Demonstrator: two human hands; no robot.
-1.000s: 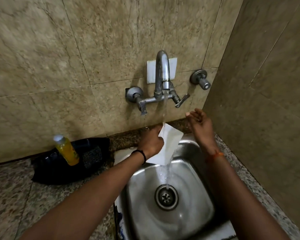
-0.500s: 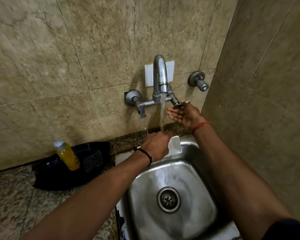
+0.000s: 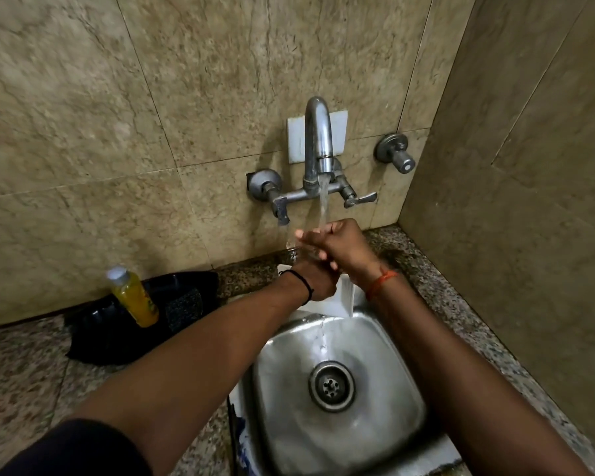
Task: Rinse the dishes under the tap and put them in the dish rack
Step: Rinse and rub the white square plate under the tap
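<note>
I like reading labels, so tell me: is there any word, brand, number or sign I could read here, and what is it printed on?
No text here can be read.
Yellow bottle: a mark on its side, too blurred to read.
Blue print at the sink's left edge: too blurred to tell if it is lettering.
Tap, white wall plate, white dish: no writing visible.

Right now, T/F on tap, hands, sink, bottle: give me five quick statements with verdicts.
1. Water runs from the curved steel tap. True.
2. The right hand is on the tap's lever. False: it is under the stream, against the left hand.
3. The square steel sink is full of dishes. False: its basin is bare around the round drain.
4. The yellow plastic bottle stands on the right counter. False: it is left of the sink.
5. A white flat dish shows below the hands. True.
</note>
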